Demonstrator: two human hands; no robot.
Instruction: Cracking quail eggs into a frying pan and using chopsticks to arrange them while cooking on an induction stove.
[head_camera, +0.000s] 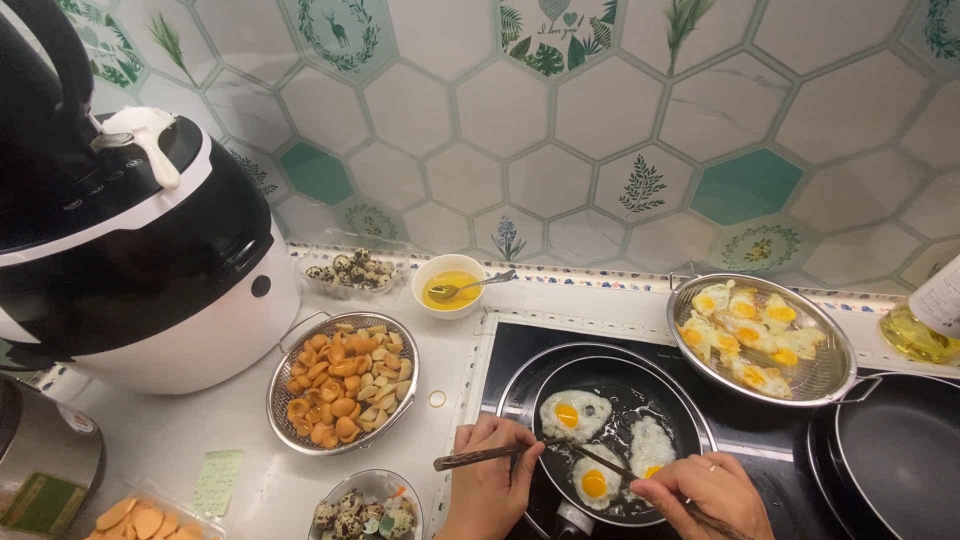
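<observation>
Note paper (218, 481), pale green and rectangular, lies far left of the frying pan (606, 436). Strainer (343, 381) left of pan holds orange slices. Left hand (490, 482) closed on chopsticks (520, 452) at pan's left rim; right hand (708, 492), partly cut off, grip unclear. Pan contains three fried eggs (575, 414).

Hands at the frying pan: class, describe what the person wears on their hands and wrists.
Both hands are bare, with no gloves and no sleeves showing at the wrists. The right hand wears a thin ring on one finger. The left hand shows no ring, watch or bracelet.
</observation>
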